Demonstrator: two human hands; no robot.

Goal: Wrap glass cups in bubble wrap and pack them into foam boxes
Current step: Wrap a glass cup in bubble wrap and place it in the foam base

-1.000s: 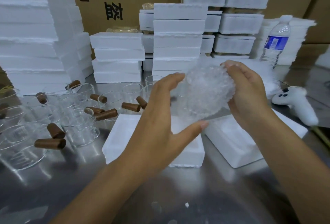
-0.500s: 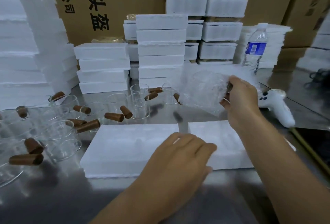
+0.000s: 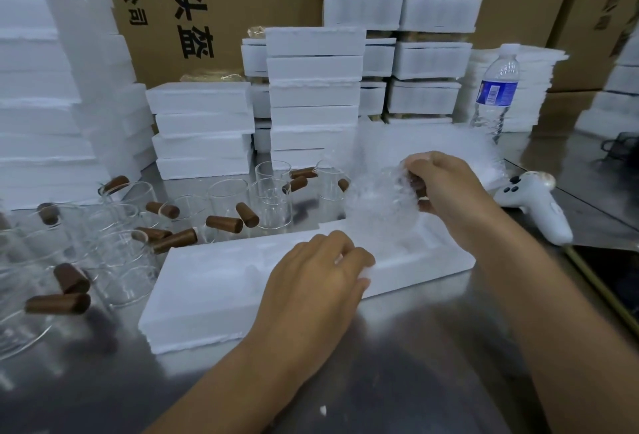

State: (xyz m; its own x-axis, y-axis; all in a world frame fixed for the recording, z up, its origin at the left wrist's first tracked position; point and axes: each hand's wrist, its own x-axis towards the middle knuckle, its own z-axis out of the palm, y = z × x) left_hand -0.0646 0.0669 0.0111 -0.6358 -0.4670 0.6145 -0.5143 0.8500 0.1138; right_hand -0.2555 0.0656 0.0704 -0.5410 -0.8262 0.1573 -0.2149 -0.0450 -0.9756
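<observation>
Room: cardboard cartons (image 3: 221,12) behind, printed characters; white foam stacks (image 3: 313,95) in front of them, taller stack far left.
Surface: shiny steel (image 3: 432,347), reflective, probably slippery for foam.
Open foam box (image 3: 446,257): right of centre on surface, cavity showing.
Foam lid piece (image 3: 207,281): just left of the box, touching it, flat.
Left hand (image 3: 321,278): palm down at the seam of the two foam pieces, fingers curled and pressing, pinching nothing visible.
Right hand (image 3: 446,191): grip pinched on wrapped cup's top edge.
Wrapped cup (image 3: 380,209): in bubble wrap, held over the box cavity, bottom at or near foam, contact unclear.
Bare glass cups (image 3: 273,198): cluster left and behind, brown handles.
Water bottle (image 3: 496,91): upright, back right.
White controller (image 3: 534,207): right of box, near forearm.
Risk: loose wrap could unfurl when released; misaligned cup may jam on the cavity rim; box may slide if left hand lifts; right elbow may knock controller.
</observation>
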